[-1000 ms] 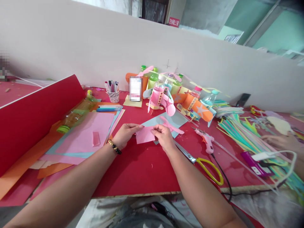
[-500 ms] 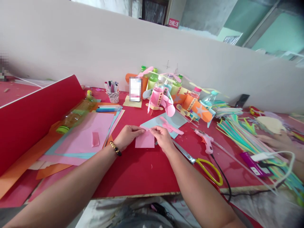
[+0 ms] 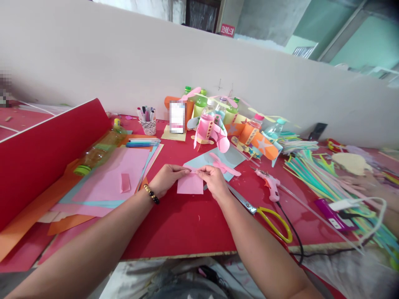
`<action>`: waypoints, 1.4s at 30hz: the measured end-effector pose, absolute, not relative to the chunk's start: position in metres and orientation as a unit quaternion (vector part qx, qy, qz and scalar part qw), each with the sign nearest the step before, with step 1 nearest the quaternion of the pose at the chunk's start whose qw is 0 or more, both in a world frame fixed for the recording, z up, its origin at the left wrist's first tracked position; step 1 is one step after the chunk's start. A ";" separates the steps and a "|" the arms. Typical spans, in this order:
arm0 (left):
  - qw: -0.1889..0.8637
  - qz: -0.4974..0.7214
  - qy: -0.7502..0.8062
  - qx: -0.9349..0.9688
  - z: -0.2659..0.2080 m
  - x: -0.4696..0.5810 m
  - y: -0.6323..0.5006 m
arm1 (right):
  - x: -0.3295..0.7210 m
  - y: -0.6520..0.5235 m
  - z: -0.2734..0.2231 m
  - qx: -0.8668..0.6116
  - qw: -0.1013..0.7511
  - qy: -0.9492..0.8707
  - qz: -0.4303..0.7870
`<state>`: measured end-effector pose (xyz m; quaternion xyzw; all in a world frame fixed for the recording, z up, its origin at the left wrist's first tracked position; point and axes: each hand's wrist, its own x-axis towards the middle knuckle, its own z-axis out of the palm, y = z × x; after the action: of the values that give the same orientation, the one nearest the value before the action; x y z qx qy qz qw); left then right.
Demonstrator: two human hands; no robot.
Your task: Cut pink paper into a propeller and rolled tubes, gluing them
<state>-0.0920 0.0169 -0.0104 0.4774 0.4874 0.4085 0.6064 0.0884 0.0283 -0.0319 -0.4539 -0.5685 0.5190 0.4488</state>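
Note:
A small piece of pink paper (image 3: 190, 185) is held over the red table, its far edge pinched by both hands. My left hand (image 3: 168, 177) grips the far left part between thumb and fingers. On the far right part, my right hand (image 3: 213, 179) pinches the same edge, close to the left fingertips. The edge looks folded over there, though fingers partly hide it. Just beyond lies a pink paper propeller (image 3: 230, 169) on a light blue sheet (image 3: 199, 159). Scissors with yellow handles (image 3: 268, 218) lie right of my right hand, their blades partly behind it.
A pink glue gun (image 3: 272, 185) and a purple power bank (image 3: 335, 216) with cables lie at right, near pipe cleaners (image 3: 314, 178) and another person's hand (image 3: 370, 187). Left are stacked coloured papers (image 3: 109, 178) and an empty bottle (image 3: 101, 148). Decorated bottle planes (image 3: 206, 126) stand behind.
My hands keep their pinch on the pink paper with hardly any movement. At the right, the other person's hand and the cream-coloured piece beside it have shifted slightly.

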 end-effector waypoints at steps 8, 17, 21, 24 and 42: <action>0.615 0.412 0.481 0.470 -0.010 -0.093 0.017 | 0.087 0.028 -0.031 -0.448 0.464 -0.562 0.517; 0.601 0.404 0.473 0.502 -0.013 -0.093 0.018 | 0.089 0.024 -0.024 -0.458 0.427 -0.617 0.476; 0.597 0.403 0.472 0.509 -0.015 -0.093 0.017 | 0.087 0.023 -0.022 -0.452 0.427 -0.615 0.485; 0.597 0.402 0.476 0.506 -0.015 -0.093 0.016 | 0.086 0.021 -0.021 -0.448 0.421 -0.613 0.497; 0.611 0.396 0.458 0.510 -0.014 -0.092 0.015 | 0.086 0.020 -0.019 -0.442 0.431 -0.588 0.522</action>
<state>-0.0919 0.0152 -0.0145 0.5104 0.4578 0.3956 0.6110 0.0861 0.0195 -0.0185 -0.4419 -0.5885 0.5219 0.4313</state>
